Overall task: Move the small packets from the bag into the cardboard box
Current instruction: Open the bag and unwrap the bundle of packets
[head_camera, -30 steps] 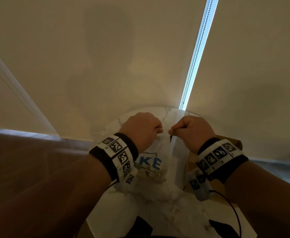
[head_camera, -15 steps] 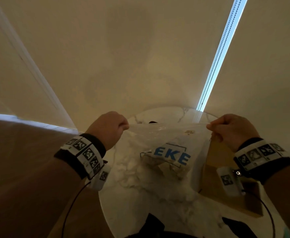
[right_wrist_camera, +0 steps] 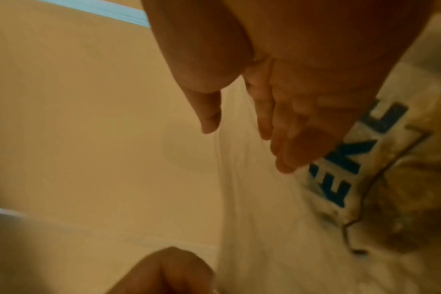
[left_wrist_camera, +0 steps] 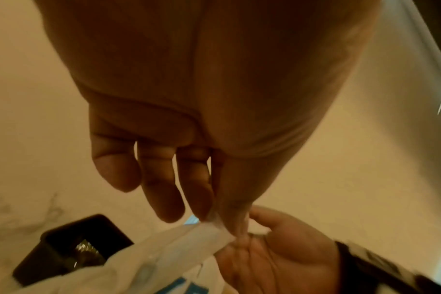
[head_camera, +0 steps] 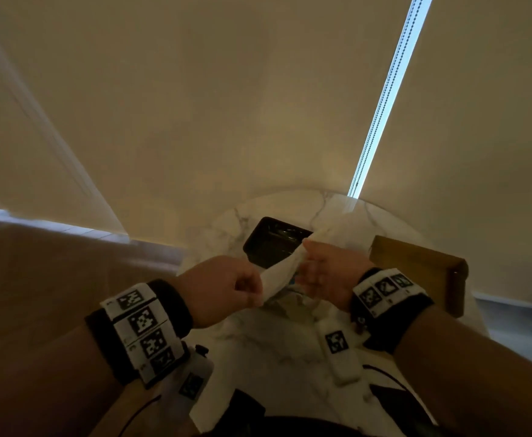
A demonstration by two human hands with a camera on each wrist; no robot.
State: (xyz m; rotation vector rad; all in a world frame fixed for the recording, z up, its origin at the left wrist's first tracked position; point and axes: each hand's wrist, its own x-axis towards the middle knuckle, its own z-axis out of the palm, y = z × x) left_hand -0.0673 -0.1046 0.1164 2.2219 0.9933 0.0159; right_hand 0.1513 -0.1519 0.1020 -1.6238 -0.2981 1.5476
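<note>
Left hand [head_camera: 226, 291]: thumb and forefinger pinch the near edge of the bag's mouth; the other fingers hang loose.
Right hand [head_camera: 327, 275]: fingers straight and together, palm turned toward the left hand, against or slipping into the bag's opening; no grip is visible.
Bag [head_camera: 282, 272]: thin, translucent plastic film, limp and creased, with blue block lettering; held up between both hands above the surface.
Small packets [right_wrist_camera: 400, 210]: a pale, lumpy mass seen through the film in the bag's lower part; count and shape too blurred to tell.
Cardboard box [head_camera: 422, 266]: brown, stiff, straight-edged, standing at the right of the surface; its inside is not visible.
Surface [head_camera: 277, 342]: round, white, marble-veined, smooth.
Black tray [head_camera: 271, 244]: dark, glossy, rounded corners, lying beyond the hands.
Risk, grip: the film looks slick, so the pinch could slip and the mouth fall shut.
Risk, spill: held by one edge, the bag may tip and drop packets on the surface or tray.
Risk, tear: a hard pull could split the thin film.
</note>
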